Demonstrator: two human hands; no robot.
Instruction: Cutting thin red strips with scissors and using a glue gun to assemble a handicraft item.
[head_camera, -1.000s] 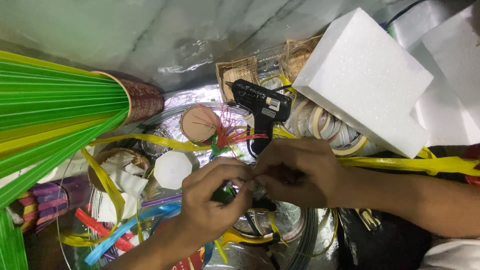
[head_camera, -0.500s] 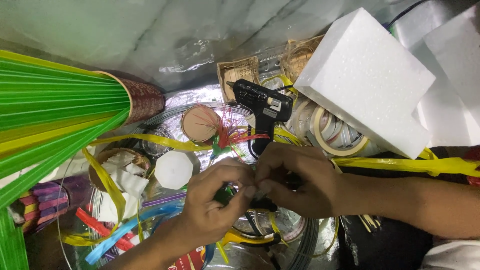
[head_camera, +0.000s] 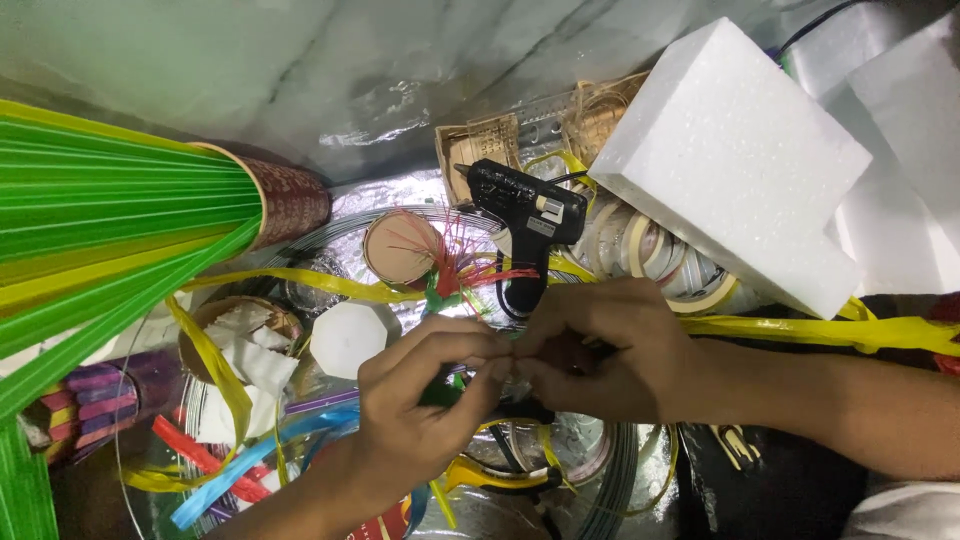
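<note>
Where fingertips meet — left hand (head_camera: 420, 400) pinches green strip (head_camera: 440, 388) | right hand (head_camera: 600, 350) curled, grip unclear.

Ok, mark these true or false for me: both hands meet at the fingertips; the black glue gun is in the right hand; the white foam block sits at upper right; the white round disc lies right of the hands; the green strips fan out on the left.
1. Left hand and right hand meet at the fingertips: true.
2. The black plastic glue gun is in the right hand: false, it lies beyond the hands, unheld.
3. The white rectangular foam block sits at upper right: true.
4. The white round disc lies right of the hands: false, it is left of them.
5. The long green strips fan out on the left: true.
</note>
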